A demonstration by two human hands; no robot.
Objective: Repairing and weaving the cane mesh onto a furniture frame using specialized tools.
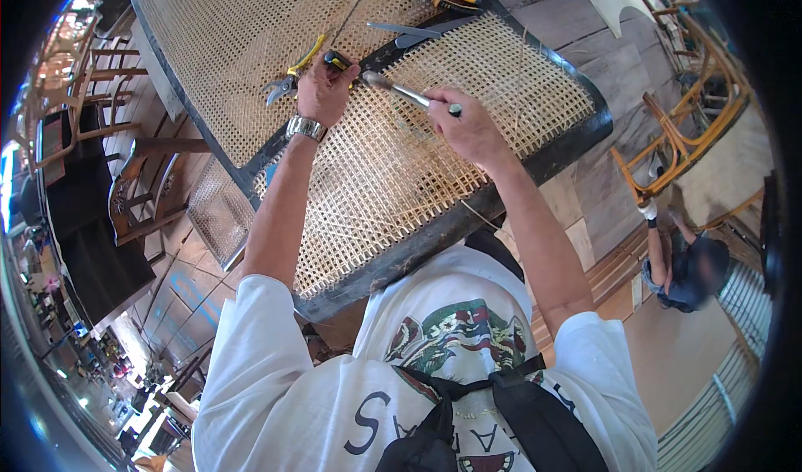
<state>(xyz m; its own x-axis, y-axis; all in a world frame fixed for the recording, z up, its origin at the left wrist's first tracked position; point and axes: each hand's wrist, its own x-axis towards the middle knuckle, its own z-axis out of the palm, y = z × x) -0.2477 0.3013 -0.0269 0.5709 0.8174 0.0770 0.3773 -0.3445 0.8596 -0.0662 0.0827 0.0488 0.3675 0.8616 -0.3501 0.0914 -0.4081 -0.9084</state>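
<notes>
Woven cane webbing (384, 154) covers a panel with a dark frame (401, 242) in front of me. My left hand (324, 94) is closed around a black-and-yellow tool handle (337, 60), upright near the frame's middle bar; the tool's tip is hidden. In my right hand (469, 125) is a hammer (409, 94) with a metal shaft, its head close to the handle on the right. Yellow-handled shears (294, 71) lie just left of my left hand. Beyond the hands, a grey blade-like tool (405, 31) rests near the middle bar.
Pliers (451, 1) with yellow-and-black handles lie at the panel's far edge. Wooden chair frames (685, 129) stand at right, near another person (689, 267) working. Carved dark wooden furniture (138, 188) and a dark panel (92, 221) are at left.
</notes>
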